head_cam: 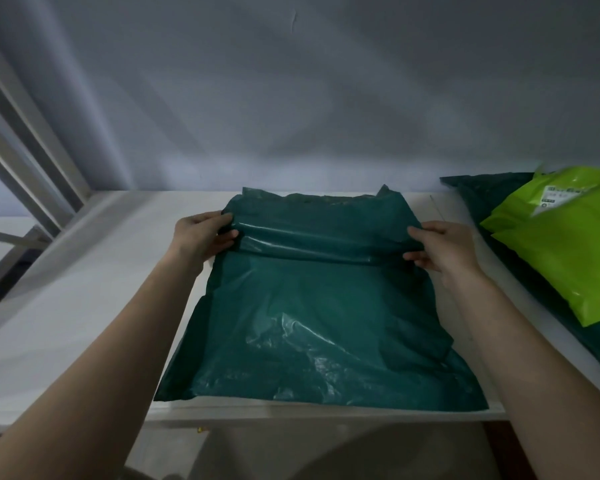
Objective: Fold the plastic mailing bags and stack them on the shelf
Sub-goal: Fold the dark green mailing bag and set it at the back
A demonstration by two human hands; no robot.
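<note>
- Dark green bag (pixel 312 313) lies flat on the white shelf (pixel 84 306), centre of my view, near edge right at the shelf's front lip, far end close to the grey wall (pixel 291 98).
- Its long axis runs away from me, front lip toward the wall; the far end is rolled or folded over into a glossy ridge running left to right.
- My left hand (pixel 201 237) sits at the left end of that ridge, fingers curled round the folded plastic, thumb on top: gripping the bag.
- My right hand (pixel 440 247) is at the right end of the ridge, fingers bent onto the fold and pinching it: gripping the bag too.
- Both forearms reach in from the bottom corners, hands well apart, one at each side edge of the bag.
- Near half of the bag is wrinkled, with a shiny crease patch in the middle.
- To the right on the same shelf: a lime green bag (pixel 565 244) with a white label, lying on top of another dark green bag (pixel 478 192), both apart from the one I hold.
- Pale frame bars (pixel 32 143) at far left.
</note>
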